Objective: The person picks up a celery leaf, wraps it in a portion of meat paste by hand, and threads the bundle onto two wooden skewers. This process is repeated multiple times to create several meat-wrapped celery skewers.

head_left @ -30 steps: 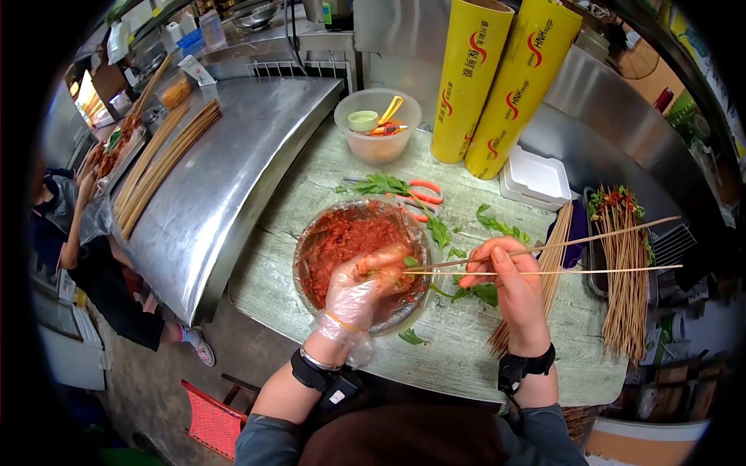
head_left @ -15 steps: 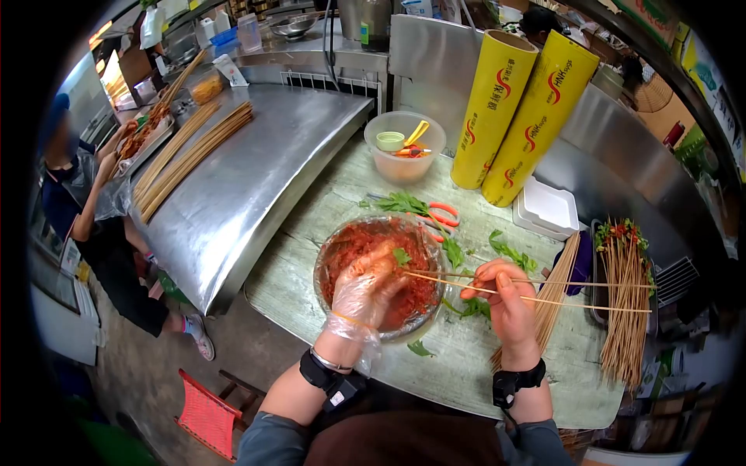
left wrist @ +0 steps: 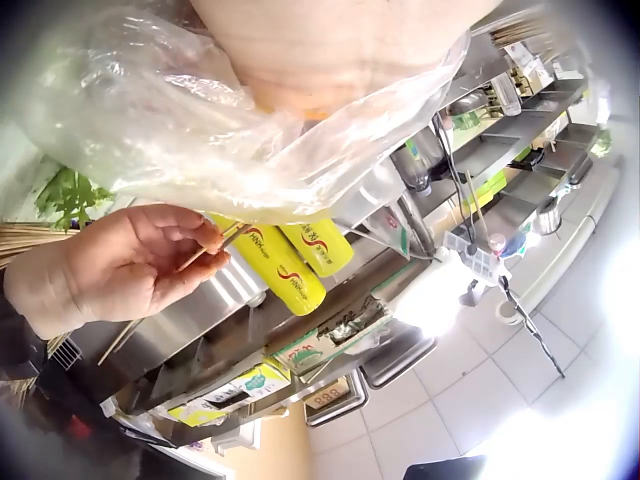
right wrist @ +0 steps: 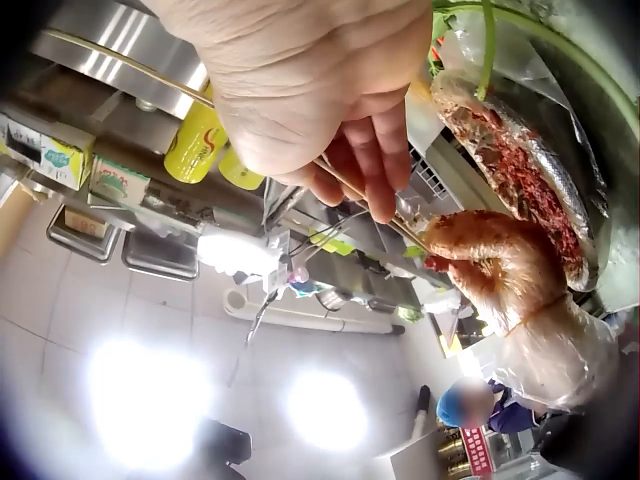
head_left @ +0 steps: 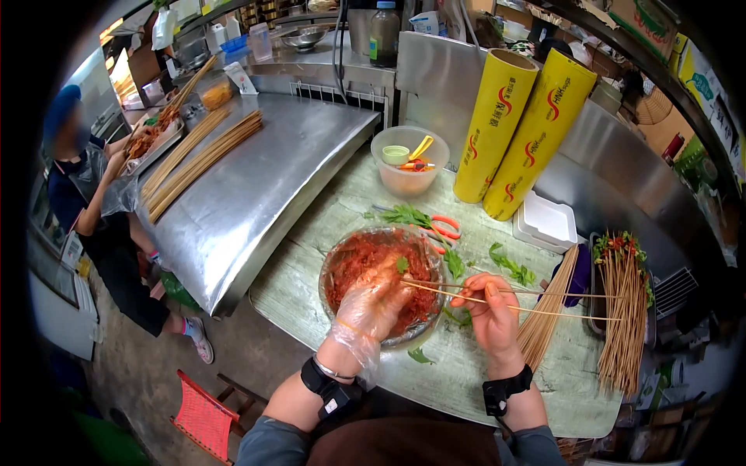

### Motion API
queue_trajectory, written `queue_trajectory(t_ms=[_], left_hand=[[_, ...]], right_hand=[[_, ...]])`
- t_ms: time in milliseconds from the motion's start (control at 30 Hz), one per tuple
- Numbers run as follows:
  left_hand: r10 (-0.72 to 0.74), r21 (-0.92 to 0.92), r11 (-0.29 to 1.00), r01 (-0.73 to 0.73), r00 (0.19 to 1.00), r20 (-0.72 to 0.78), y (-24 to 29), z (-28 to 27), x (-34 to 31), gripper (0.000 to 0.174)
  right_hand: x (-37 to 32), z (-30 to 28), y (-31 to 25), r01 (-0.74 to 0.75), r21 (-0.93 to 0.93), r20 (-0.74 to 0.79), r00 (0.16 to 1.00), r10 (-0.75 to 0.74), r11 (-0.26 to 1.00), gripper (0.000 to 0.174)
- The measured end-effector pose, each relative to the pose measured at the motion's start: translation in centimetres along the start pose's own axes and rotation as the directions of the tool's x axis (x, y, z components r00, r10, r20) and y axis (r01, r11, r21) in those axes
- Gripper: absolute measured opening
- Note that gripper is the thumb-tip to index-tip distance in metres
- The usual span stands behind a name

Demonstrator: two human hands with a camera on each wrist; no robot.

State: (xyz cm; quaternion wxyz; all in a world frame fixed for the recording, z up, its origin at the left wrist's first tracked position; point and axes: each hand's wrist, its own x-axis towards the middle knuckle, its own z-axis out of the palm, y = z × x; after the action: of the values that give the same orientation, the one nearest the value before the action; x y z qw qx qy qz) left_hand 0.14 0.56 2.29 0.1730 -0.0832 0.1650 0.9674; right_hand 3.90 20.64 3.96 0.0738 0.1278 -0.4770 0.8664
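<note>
In the head view my left hand (head_left: 367,304), in a clear plastic glove, is over a plastic-lined bowl (head_left: 324,273) of red minced meat (head_left: 351,264). Its fingers are smeared red and curl around the tips of two thin bamboo skewers (head_left: 570,314). A small green leaf (head_left: 402,265) shows at those fingers. My bare right hand (head_left: 494,317) pinches both skewers between thumb and fingers, their free ends pointing right. Seen from the right wrist, the gloved hand (right wrist: 505,265) bends round the skewer ends, with a red bit at the tip.
Scissors (head_left: 447,227) and loose green leaves (head_left: 513,266) lie behind the bowl. To the right are bare skewers (head_left: 548,314) and a tray of loaded skewers (head_left: 622,334). A tub (head_left: 408,180), two yellow rolls (head_left: 497,128) and white boxes (head_left: 546,220) stand behind. Another person works at left.
The head view has tilted up and shifted left. The skewers' free ends have swung down toward me, and both hands keep hold of them.
</note>
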Motion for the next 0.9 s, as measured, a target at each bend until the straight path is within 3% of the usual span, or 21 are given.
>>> queue_trajectory(t_ms=[100,200,233,333,433,533,600,733,833,900], left_hand=[[0.047,0.062,0.997,-0.048,0.999,0.016,-0.4,0.3,-0.2,0.033],[0.159,0.16,0.975,-0.155,0.987,-0.016,-0.7,0.8,0.0,0.033],[0.192,0.215,0.959,-0.187,0.981,-0.004,-0.8,0.5,0.3,0.031],[0.14,0.088,0.986,-0.14,0.99,0.007,-0.3,1.1,0.3,0.03],[0.192,-0.042,0.981,-0.191,0.981,0.013,-0.5,1.8,-0.3,0.03],[0.263,0.194,0.946,-0.26,0.965,0.013,-0.9,1.1,0.2,0.03],[0.312,0.249,0.919,-0.306,0.95,0.016,-1.0,1.3,0.1,0.029],[0.398,0.427,0.826,-0.368,0.917,0.02,-1.4,1.7,0.0,0.028],[0.465,0.601,0.671,-0.433,0.878,0.114,-2.0,0.6,0.2,0.028],[0.425,0.528,0.756,-0.386,0.904,0.052,-2.6,0.8,0.1,0.027]], right_hand=[[-0.2,0.2,1.3,-0.039,0.086,-0.081,0.996,0.046,0.995,0.024],[-0.4,0.9,1.0,0.0,0.015,-0.117,0.993,0.002,1.0,0.025],[-0.4,1.1,0.9,0.046,-0.052,-0.097,0.994,-0.051,0.998,0.025],[-0.6,1.5,0.6,0.176,-0.266,-0.025,0.982,-0.189,0.948,0.025],[-0.8,1.9,0.0,0.271,-0.486,0.053,0.958,-0.282,0.831,0.024],[-1.0,2.7,-1.0,0.359,-0.653,0.175,0.928,-0.329,0.667,0.023],[-1.0,3.1,-2.0,0.435,-0.741,0.296,0.895,-0.334,0.511,0.022],[-1.3,4.4,-3.1,0.491,-0.765,0.368,0.864,-0.344,0.416,0.01],[-1.8,4.4,-3.1,0.558,-0.762,0.451,0.822,-0.348,0.329,0.012],[-1.9,4.1,-2.4,0.578,-0.755,0.469,0.806,-0.362,0.308,0.014]])
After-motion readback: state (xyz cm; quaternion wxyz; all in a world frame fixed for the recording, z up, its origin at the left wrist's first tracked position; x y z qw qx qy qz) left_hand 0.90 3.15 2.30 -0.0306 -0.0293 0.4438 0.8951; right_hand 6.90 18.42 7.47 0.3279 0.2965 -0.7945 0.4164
